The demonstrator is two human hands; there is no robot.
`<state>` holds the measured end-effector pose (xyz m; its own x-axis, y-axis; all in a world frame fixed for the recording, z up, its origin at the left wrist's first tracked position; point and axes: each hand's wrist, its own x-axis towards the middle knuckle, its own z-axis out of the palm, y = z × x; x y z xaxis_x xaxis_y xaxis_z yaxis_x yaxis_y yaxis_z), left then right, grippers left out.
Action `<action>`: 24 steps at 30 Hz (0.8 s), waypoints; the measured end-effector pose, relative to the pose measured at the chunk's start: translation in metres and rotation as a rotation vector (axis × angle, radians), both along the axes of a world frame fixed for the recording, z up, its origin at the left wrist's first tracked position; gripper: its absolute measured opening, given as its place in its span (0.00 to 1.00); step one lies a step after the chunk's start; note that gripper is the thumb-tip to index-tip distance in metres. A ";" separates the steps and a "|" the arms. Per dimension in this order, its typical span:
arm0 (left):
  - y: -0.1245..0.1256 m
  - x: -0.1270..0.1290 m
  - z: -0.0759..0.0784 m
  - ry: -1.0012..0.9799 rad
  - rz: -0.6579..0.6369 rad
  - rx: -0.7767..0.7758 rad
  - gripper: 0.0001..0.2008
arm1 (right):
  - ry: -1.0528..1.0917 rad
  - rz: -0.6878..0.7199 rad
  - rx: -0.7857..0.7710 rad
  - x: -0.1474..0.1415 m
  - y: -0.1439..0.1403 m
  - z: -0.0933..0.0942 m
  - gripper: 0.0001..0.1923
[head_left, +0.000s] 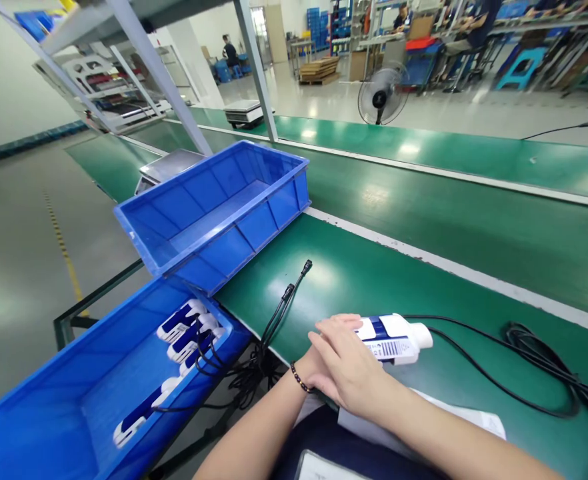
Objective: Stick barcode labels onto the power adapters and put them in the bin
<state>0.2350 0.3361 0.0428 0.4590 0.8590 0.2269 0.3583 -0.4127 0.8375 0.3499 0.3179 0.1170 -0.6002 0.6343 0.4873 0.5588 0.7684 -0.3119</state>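
A white and dark-blue handheld device [391, 341] with a barcode label and a white rounded end lies low over the green bench. My left hand [311, 370], wearing a beaded bracelet, is at the device's left end, its fingertips showing along the far side. Across it lies my right hand [351, 367], fingers stretched out and pointing up-left. It hides most of the left hand's grip and the device's left end. A black cable [467, 340] runs right of the device into a coil. Beneath my right forearm is a white sheet or cloth [479, 420].
Left of me, a blue bin [109, 367] holds several similar white-and-blue devices [181, 333]. Another blue bin [259, 230] sits on the bench's left corner. Black cable ends with connectors [294, 287] rest on the green bench [359, 267]. Farther back stand a fan [381, 100] and scales [244, 112].
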 end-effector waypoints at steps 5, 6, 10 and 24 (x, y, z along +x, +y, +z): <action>0.002 -0.002 0.001 -0.056 -0.098 0.015 0.34 | -0.225 -0.037 -0.050 0.020 0.014 -0.010 0.40; 0.002 -0.002 0.004 -0.067 -0.114 0.019 0.35 | -0.256 -0.043 -0.054 0.030 0.017 -0.011 0.41; 0.004 -0.002 0.016 -0.079 -0.116 0.017 0.32 | -0.309 -0.129 -0.050 0.091 0.033 -0.020 0.40; 0.009 -0.004 0.017 -0.117 -0.110 -0.113 0.34 | -0.015 -0.261 -0.560 0.161 0.003 -0.037 0.36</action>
